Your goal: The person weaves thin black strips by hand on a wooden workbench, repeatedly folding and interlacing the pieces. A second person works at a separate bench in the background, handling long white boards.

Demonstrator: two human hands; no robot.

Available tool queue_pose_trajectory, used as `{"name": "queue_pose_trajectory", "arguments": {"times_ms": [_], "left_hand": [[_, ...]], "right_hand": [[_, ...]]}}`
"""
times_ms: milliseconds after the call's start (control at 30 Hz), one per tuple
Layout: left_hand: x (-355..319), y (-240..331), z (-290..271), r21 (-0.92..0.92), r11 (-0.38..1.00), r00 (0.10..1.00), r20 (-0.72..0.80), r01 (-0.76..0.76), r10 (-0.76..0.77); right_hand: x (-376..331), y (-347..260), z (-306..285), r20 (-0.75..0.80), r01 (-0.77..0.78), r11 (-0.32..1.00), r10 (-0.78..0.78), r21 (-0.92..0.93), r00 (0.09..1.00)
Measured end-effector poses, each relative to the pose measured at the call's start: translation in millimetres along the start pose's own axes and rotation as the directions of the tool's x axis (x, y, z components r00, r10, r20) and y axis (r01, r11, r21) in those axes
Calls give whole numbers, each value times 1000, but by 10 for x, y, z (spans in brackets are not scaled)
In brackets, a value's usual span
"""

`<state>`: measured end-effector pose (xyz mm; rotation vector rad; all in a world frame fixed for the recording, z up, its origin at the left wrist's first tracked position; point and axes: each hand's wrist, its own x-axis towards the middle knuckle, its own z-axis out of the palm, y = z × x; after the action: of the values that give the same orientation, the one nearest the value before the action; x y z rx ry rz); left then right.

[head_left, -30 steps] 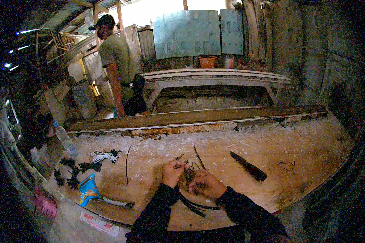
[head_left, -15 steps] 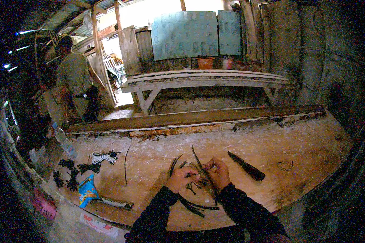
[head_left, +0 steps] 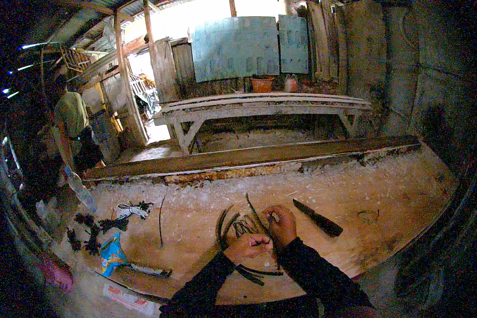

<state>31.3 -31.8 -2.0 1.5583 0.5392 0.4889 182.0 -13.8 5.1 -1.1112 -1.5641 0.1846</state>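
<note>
Both my hands work low over a worn wooden workbench [head_left: 397,196]. My left hand [head_left: 247,247] is closed around a bundle of thin dark strips [head_left: 244,225] that loop and fan out upward. My right hand [head_left: 282,224] pinches one long dark strip [head_left: 255,211] that sticks up and to the left from its fingers. The two hands are close together, almost touching. More dark strips [head_left: 257,274] lie on the bench just below my left wrist. Both forearms wear dark sleeves.
A dark knife [head_left: 318,218] lies right of my hands. At the left lie a white cord bundle [head_left: 131,210], dark tufts [head_left: 90,233] and a blue packet [head_left: 111,253]. A long wooden beam [head_left: 249,156] edges the bench's far side. A person [head_left: 71,127] stands far left.
My hands have shifted to the right and lowered onto the strips, with the right hand now pulling one strip. The person at the back has walked left.
</note>
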Motion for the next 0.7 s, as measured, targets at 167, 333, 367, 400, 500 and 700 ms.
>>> {"name": "queue_pose_trajectory", "arguments": {"times_ms": [167,333,367,400,500,700], "left_hand": [[-6,8,-43,-61,995,997,-25,-79,77],[-38,75,-230,22,981,915,-356,-194,189],[-43,93,-289,102,971,858,-455,-217,240],[-56,104,-340,182,957,789,-542,-227,290],[-141,77,-479,-94,989,727,-686,-117,21],[-98,-216,-639,218,939,558,-760,-265,334]], "right_hand": [[-23,-28,-9,-18,-129,987,131,91,991],[51,134,-65,4,-300,937,304,182,953],[39,157,-45,46,-357,909,356,215,934],[4,172,-23,57,-301,938,295,170,954],[-109,175,71,92,-152,980,140,130,986],[-149,55,99,282,-238,936,162,260,946]]}}
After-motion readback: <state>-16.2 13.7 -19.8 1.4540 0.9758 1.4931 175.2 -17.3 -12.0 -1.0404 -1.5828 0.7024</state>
